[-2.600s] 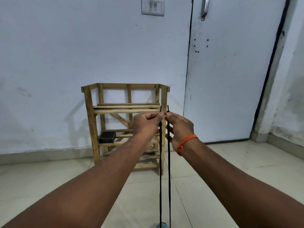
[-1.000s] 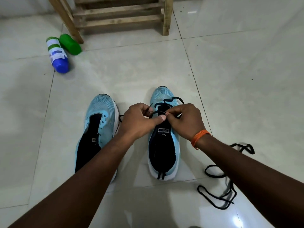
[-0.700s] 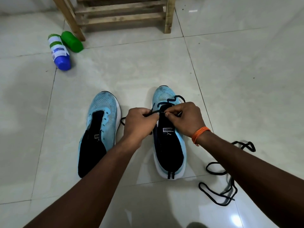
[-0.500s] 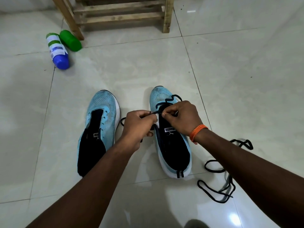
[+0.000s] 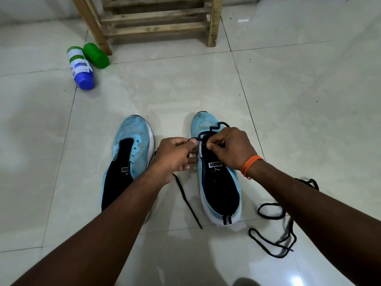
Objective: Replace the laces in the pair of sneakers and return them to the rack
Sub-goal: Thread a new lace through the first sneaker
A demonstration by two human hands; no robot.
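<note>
both hands meet at frame centre over the right-hand sneaker (image 5: 216,172). left hand (image 5: 175,155) fingers pinched on the black lace (image 5: 186,195), whose loose end trails down the floor betw. the shoes. right hand (image 5: 228,147) fingertips pinch the lace at the eyelets. 2nd sneaker (image 5: 127,159) sits unlaced to the left. spare lace (image 5: 274,230) coiled lower right. rack (image 5: 156,19) at top; 2 bottles (image 5: 86,65) upper left.

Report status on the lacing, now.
Left hand and right hand pinch black lace at right sneaker. Left sneaker unlaced. Nothing blocking.
</note>
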